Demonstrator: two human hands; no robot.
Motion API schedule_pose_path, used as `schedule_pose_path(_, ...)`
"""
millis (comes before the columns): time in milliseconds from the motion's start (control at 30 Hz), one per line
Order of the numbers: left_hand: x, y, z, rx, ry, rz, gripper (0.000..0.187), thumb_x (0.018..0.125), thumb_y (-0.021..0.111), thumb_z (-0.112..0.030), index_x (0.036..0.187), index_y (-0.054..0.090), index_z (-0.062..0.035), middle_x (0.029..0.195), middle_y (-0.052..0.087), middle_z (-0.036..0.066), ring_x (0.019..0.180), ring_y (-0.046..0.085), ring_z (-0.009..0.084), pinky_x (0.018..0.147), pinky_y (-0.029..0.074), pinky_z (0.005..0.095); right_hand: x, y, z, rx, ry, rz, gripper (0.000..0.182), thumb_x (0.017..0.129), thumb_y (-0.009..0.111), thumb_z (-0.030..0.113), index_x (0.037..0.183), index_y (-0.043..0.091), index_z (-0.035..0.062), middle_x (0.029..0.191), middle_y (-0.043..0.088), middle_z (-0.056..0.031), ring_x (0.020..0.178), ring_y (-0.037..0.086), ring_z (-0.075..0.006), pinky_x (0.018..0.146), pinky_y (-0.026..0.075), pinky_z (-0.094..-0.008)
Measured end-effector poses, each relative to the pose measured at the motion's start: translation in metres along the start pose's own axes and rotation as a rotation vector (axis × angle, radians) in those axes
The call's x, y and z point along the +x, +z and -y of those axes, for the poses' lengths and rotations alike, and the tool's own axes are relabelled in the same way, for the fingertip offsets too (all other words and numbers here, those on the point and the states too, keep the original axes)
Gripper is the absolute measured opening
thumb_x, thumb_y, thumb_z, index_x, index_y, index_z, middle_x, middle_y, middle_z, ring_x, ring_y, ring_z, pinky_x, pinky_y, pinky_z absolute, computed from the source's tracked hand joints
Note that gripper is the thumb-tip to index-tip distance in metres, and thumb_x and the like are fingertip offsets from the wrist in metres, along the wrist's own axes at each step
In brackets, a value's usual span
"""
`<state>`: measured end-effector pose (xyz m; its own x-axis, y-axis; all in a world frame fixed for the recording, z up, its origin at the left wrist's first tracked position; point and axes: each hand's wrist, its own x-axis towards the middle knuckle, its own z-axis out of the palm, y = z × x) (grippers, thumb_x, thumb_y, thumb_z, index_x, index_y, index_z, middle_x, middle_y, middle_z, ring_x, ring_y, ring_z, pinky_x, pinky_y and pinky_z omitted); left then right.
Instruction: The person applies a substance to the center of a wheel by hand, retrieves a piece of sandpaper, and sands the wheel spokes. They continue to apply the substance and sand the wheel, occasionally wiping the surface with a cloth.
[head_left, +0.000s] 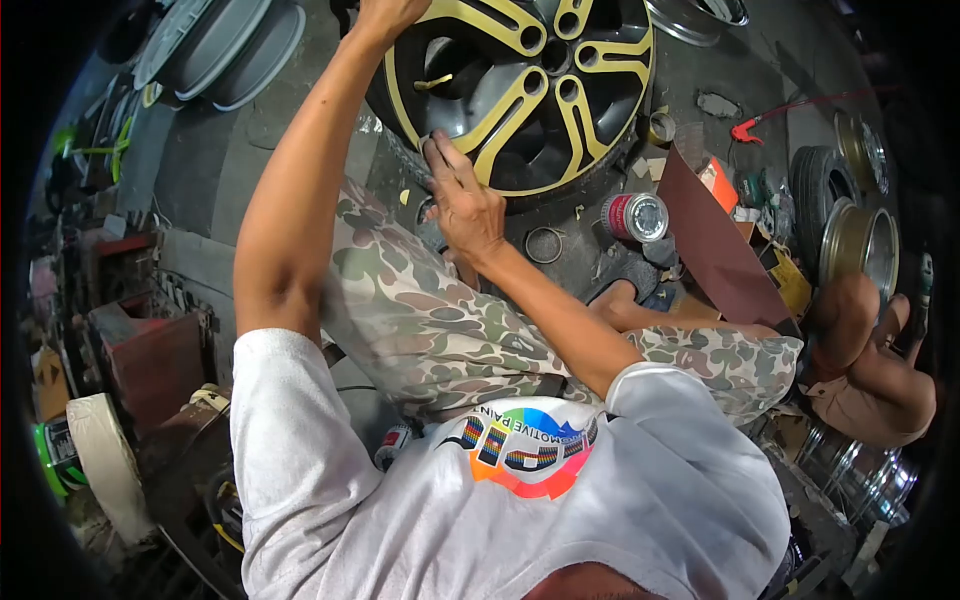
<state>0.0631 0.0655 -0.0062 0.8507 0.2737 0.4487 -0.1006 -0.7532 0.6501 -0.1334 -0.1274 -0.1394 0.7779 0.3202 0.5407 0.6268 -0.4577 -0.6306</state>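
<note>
A black alloy wheel (555, 58) with yellow-faced spokes and rim edge lies on a tyre in front of me. A small curled yellow strip (433, 82) sits in one gap between spokes. My left hand (393, 12) is at the wheel's upper left edge, cut off by the top of the frame, so its fingers do not show. Against the lower left rim rests my right hand (468, 203), its fingers stretched out and touching the edge. I make out nothing held in it. Right of that hand stands a paint can (635, 217) with a red label; a ring-shaped lid (545, 244) lies nearer.
A dark red-brown sheet (715, 240) leans at the right. Beyond it are a tyre (823, 185), a gold-coloured rim (858, 245) and another person's bent legs (865, 340). Silver rims (215, 50) lie upper left. A rusty red box (150, 365) stands left. A red hose end (746, 132) lies upper right.
</note>
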Motion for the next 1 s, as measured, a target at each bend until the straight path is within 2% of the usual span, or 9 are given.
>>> schedule_pose_path(133,0.002,0.002,0.001,0.003,0.048,-0.032,0.052,0.105,0.053,-0.042,0.089,0.069,0.0051,0.071,0.065,0.024,0.064,0.065,0.0289,0.067,0.050,0.0436,0.020,-0.026,-0.042,-0.066,-0.079,-0.041,0.046,0.098,0.061,0.016,0.144,0.060,0.0153,0.150,0.057,-0.0012,0.073,0.074,-0.0223,0.057,0.059,-0.0331)
schedule_pose_path(200,0.004,0.004,0.006,0.029,0.086,-0.026,0.052,0.105,0.052,-0.041,0.091,0.069,0.0048,0.073,0.066,0.024,0.066,0.068,0.0311,0.067,0.050,0.0442,0.017,-0.022,-0.022,-0.083,0.061,0.011,0.045,0.098,0.061,0.015,0.142,0.061,0.0137,0.150,0.057,-0.0024,0.075,0.075,-0.0244,0.058,0.059,-0.0337)
schedule_pose_path(367,0.001,0.000,-0.001,0.062,0.079,0.015,0.049,0.106,0.048,-0.038,0.093,0.070,0.0034,0.078,0.066,0.027,0.073,0.070,0.0390,0.069,0.050,0.0467,0.004,-0.006,-0.012,0.034,-0.064,-0.039,0.046,0.095,0.065,0.015,0.140,0.063,0.0136,0.150,0.058,-0.0043,0.071,0.074,-0.0247,0.057,0.059,-0.0356)
schedule_pose_path(433,0.003,0.002,-0.001,0.090,0.096,-0.020,0.049,0.105,0.049,-0.039,0.092,0.069,0.0039,0.077,0.066,0.027,0.072,0.070,0.0389,0.068,0.050,0.0463,0.011,-0.029,-0.033,-0.031,0.005,0.071,0.043,0.096,0.064,0.013,0.139,0.064,0.0155,0.146,0.060,-0.0044,0.090,0.076,-0.0268,0.066,0.061,-0.0360)
schedule_pose_path(567,0.003,-0.003,-0.004,0.031,0.047,0.002,0.053,0.104,0.051,-0.043,0.090,0.068,0.0059,0.075,0.064,0.027,0.071,0.071,0.0361,0.068,0.050,0.0464,0.000,-0.008,-0.012,-0.037,0.038,0.093,0.044,0.096,0.065,0.013,0.139,0.064,0.0145,0.146,0.060,-0.0065,0.091,0.075,-0.0277,0.069,0.062,-0.0369)
schedule_pose_path(667,-0.002,-0.004,-0.009,-0.022,0.020,-0.005,0.054,0.104,0.052,-0.044,0.091,0.067,0.0060,0.074,0.064,0.027,0.068,0.069,0.0321,0.069,0.050,0.0457,0.001,-0.005,-0.014,0.035,-0.135,0.000,0.048,0.089,0.067,0.010,0.137,0.066,0.0165,0.148,0.059,-0.0023,0.072,0.073,-0.0230,0.061,0.060,-0.0328)
schedule_pose_path(867,0.000,-0.004,-0.005,-0.046,0.032,0.005,0.051,0.105,0.051,-0.041,0.093,0.070,0.0048,0.076,0.068,0.024,0.070,0.069,0.0321,0.070,0.051,0.0433,0.041,-0.033,-0.067,-0.081,-0.067,-0.031,0.044,0.095,0.066,0.014,0.139,0.065,0.0171,0.147,0.060,-0.0054,0.073,0.074,-0.0233,0.057,0.057,-0.0322)
schedule_pose_path(933,0.004,-0.007,0.001,0.088,-0.061,0.038,0.051,0.105,0.052,-0.042,0.096,0.070,0.0056,0.077,0.069,0.024,0.072,0.071,0.0297,0.071,0.052,0.0421,0.028,-0.040,-0.052,-0.011,-0.023,0.162,0.041,0.099,0.062,0.012,0.139,0.065,0.0170,0.148,0.058,-0.0050,0.095,0.075,-0.0285,0.069,0.061,-0.0353)
schedule_pose_path(1000,0.004,-0.004,0.008,-0.002,-0.009,-0.007,0.053,0.104,0.053,-0.044,0.095,0.070,0.0058,0.076,0.068,0.025,0.070,0.069,0.0289,0.071,0.052,0.0430,0.027,-0.048,-0.046,-0.014,-0.087,0.248,0.041,0.098,0.061,0.011,0.138,0.066,0.0167,0.149,0.058,-0.0055,0.093,0.075,-0.0285,0.069,0.061,-0.0357)
